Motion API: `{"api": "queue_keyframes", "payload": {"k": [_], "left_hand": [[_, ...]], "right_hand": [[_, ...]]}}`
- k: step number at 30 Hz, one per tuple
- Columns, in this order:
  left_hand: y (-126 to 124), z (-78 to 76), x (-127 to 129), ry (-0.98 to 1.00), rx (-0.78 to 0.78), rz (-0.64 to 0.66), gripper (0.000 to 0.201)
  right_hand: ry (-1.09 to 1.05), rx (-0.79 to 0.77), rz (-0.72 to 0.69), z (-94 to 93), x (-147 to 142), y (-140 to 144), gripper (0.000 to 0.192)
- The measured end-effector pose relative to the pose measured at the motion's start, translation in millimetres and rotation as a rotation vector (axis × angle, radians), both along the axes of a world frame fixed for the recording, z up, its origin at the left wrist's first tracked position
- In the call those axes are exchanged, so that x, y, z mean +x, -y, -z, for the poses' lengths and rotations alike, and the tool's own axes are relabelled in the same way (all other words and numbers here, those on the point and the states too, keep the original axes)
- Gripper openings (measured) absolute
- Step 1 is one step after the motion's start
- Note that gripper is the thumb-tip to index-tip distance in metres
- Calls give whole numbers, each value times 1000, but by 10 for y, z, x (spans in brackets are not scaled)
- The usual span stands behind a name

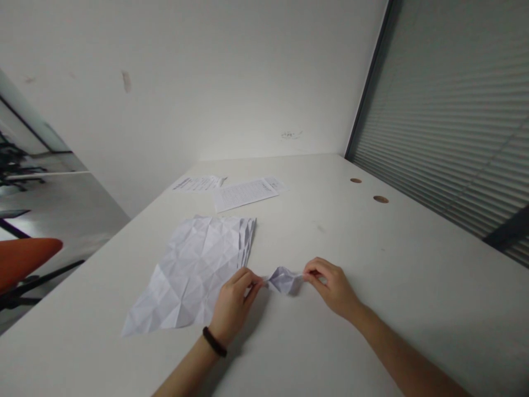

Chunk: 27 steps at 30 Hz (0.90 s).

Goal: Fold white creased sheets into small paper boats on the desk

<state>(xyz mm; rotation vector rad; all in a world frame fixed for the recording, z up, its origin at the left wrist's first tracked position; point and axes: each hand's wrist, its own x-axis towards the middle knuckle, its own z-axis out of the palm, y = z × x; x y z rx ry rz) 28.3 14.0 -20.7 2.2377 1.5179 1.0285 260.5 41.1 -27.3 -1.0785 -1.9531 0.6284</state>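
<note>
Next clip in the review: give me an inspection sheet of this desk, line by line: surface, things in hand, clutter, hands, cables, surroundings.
Surface: white table, with two round holes near its right edge.
Things in hand: small folded paper piece, held at both ends just above the table.
Clutter: creased paper sheets lying unfolded to the left; printed sheets farther back.
Hands: left hand pinches the left end of the piece and has a dark band on the wrist; right hand pinches the right end.
Cables: nothing seen.
Surroundings: white wall behind; slatted blind to the right; orange chair at far left.
</note>
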Motion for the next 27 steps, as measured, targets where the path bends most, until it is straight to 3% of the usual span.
{"api": "queue_keyframes", "payload": {"k": [4, 9, 21, 27], "left_hand": [[-36, 3, -64, -110, -25, -63, 23], [-39, 35, -50, -129, -87, -45, 23], [-24, 31, 4, -111, -146, 5, 24], [-25, 35, -3, -128, -138, 13, 23]], "right_hand": [[59, -79, 68, 52, 92, -79, 10], [84, -123, 48, 83, 94, -88, 8], [52, 48, -98, 59, 32, -34, 8], [118, 69, -176, 88, 40, -30, 20]]}}
